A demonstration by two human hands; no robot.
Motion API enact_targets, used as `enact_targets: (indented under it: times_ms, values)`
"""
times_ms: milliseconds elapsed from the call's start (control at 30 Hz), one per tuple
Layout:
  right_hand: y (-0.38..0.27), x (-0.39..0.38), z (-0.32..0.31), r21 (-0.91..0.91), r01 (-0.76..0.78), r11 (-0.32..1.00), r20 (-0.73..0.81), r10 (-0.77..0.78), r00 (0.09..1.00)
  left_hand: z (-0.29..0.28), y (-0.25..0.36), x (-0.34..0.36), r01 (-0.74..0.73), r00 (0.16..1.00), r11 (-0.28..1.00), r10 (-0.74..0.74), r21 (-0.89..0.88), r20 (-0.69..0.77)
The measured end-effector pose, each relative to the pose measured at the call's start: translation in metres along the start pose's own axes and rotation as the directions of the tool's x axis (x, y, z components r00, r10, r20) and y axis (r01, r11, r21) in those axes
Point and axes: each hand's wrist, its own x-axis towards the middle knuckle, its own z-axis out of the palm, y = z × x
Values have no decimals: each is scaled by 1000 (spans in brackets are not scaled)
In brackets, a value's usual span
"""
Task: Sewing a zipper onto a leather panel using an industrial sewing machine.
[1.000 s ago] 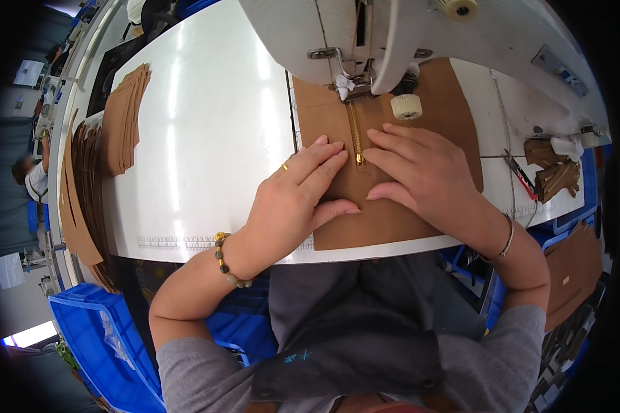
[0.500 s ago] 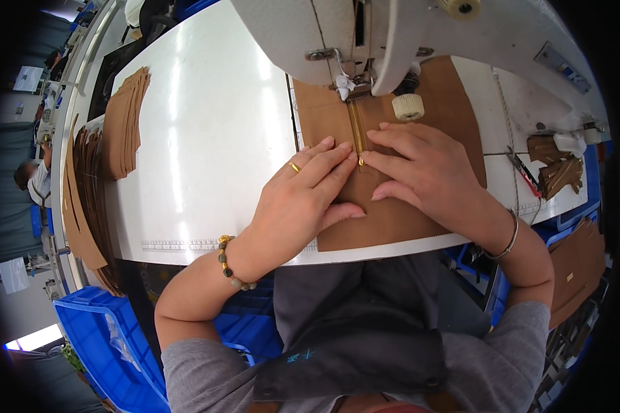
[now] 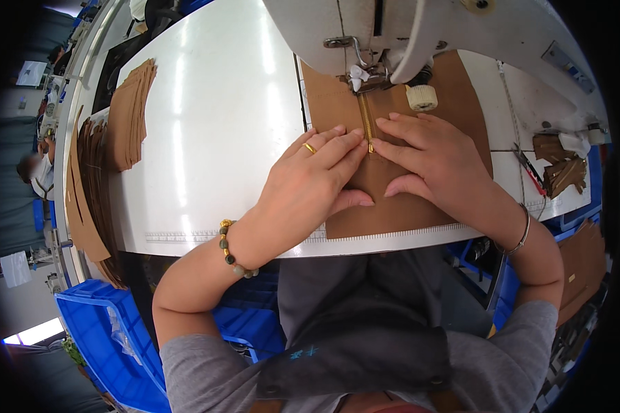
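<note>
A brown flat panel, leather or fabric, lies under the presser foot of a white sewing machine. A gold-toothed zipper runs down its middle from the foot, with a small gold pull at the near end. My left hand lies flat on the panel left of the zipper, its fingertips beside the teeth. To the right of the zipper my right hand presses down with fingers spread, its index fingertip close to the pull. Neither hand grips anything.
Stacks of brown pieces and darker strips sit at the table's left. Thread snips and brown scraps lie on the right. Blue crates stand below the table's edge. Another person is far left.
The panel has slid slightly away from me under the presser foot, and both hands have moved with it. The zipper pull is a little nearer the foot. The whole view has shifted slightly.
</note>
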Motion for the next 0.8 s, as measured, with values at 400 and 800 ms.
enact_targets:
  times_ms: [400, 800]
  values:
    - [24, 25, 4, 108, -64, 992, 2, 64, 998, 7, -27, 23, 59, 997, 998, -58, 23, -52]
    - [33, 28, 10, 116, -48, 992, -12, 50, 999, 13, -33, 22, 35, 989, 999, -30, 33, -143]
